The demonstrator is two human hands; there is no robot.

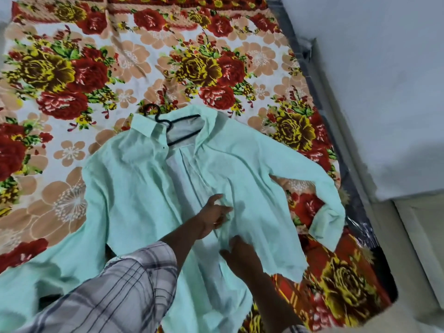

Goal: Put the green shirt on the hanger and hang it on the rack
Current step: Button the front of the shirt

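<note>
The light green shirt (242, 164) lies face up and unbuttoned on the bed, its sleeves spread to both sides. A black hanger (165, 124) sits inside the collar, with its hook poking out past the collar at the top left. My left hand (213, 217) reaches in from the lower left in a plaid sleeve and pinches the front edge of the shirt near the middle. Just below it, my right hand (240, 254) holds the right front panel, and the fabric covers its fingers.
The bed is covered by a floral sheet (101, 75) in red, yellow and peach. Its dark edge (346, 169) runs down the right side next to a pale wall (384, 92). No rack is in view.
</note>
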